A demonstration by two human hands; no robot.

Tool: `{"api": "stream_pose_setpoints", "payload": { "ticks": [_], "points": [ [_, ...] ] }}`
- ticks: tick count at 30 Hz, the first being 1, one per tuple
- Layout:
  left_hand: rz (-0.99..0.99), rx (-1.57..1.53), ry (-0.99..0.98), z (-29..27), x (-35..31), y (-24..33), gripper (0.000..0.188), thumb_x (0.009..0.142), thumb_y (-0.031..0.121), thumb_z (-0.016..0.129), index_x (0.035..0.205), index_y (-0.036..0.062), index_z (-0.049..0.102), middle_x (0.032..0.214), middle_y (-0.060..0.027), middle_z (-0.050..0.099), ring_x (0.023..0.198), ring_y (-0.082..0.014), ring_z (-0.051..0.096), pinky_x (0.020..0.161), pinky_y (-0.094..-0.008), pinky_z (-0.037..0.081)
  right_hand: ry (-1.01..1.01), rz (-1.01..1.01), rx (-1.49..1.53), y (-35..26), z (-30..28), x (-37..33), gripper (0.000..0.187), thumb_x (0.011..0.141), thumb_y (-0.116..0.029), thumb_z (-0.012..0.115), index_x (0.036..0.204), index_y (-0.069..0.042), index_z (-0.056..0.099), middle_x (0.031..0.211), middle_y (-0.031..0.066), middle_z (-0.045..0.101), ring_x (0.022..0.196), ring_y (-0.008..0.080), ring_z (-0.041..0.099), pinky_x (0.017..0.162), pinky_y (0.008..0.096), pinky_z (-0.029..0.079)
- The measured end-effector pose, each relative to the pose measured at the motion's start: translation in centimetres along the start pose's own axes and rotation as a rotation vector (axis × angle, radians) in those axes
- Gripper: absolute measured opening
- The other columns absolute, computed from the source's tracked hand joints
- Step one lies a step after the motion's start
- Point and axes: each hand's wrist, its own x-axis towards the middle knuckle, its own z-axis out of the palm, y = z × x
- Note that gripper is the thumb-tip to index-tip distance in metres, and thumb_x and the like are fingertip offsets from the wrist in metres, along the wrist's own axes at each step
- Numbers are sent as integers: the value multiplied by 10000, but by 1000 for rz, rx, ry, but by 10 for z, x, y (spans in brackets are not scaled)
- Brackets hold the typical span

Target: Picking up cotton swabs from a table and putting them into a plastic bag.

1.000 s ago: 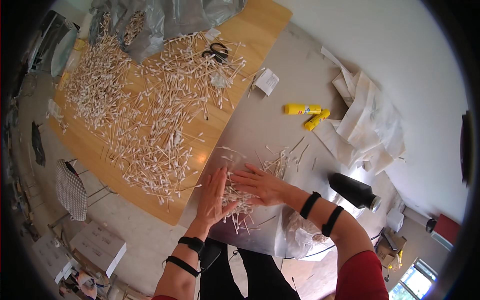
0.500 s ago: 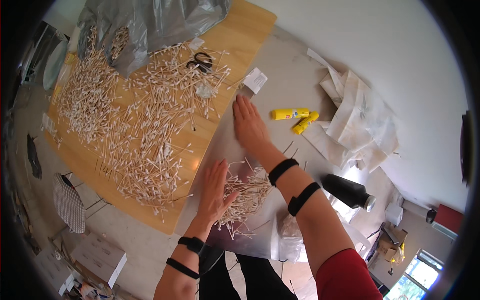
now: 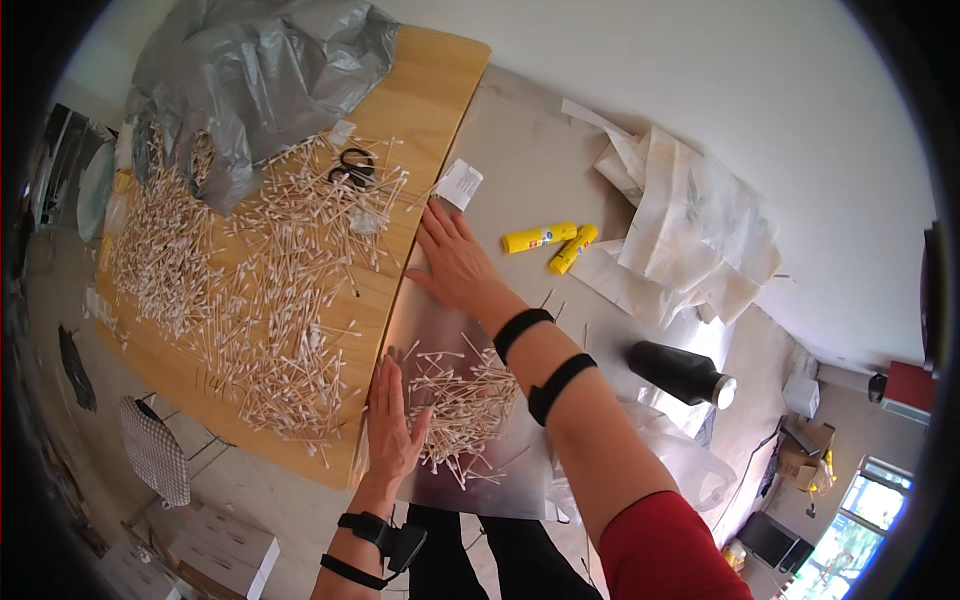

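Note:
My left hand (image 3: 393, 425) rests against the edge of the wooden board (image 3: 440, 80), fingers stretched out and holding nothing. Farther along the same edge lies my right hand (image 3: 455, 258), flat with its fingers spread. A heap of loose cotton swabs (image 3: 465, 415) sits on the grey metal tabletop (image 3: 510, 120) between my left hand and right forearm. Many more cotton swabs (image 3: 290, 290) are scattered over the board to the left. Just beyond my right fingertips is a small white paper tag (image 3: 459, 184).
Two yellow glue sticks (image 3: 540, 238) lie right of my right hand, with crumpled whitish paper (image 3: 690, 220) behind them. A black bottle (image 3: 680, 374) lies beside my right forearm. Scissors (image 3: 353, 168) and a grey plastic bag (image 3: 260, 80) are on the board. A checkered chair (image 3: 155, 450) stands lower left.
Both hands have come up against the board's edge; my left hand has moved left off the swab heap's side. The whole view has shifted slightly.

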Motion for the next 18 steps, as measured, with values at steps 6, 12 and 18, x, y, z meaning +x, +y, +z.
{"api": "stream_pose_setpoints", "payload": {
  "ticks": [6,12,18],
  "points": [
    [-17,45,-9,10,-2,-6,747,859,180,596,1436,-32,170,1481,-231,214,1373,-381,211,1121,-449,202,-90,-93,-28,11,15,-2,679,851,-361,558,1342,64,360,1446,202,304,1357,313,268,1136,409,192],
    [-27,-53,-8,7,-17,-3,742,861,189,599,1432,-34,179,1484,-223,218,1371,-399,204,1118,-469,198,-498,-127,153,-14,-22,-126,659,870,-326,552,1384,21,327,1467,191,280,1380,293,238,1147,415,168],
    [62,47,22,1,12,0,746,872,280,587,1439,3,189,1503,-189,198,1390,-391,155,1111,-517,176,-352,522,56,-6,-61,-139,683,871,-310,562,1432,-53,269,1514,148,188,1409,299,152,1092,557,191]
  ]
}}
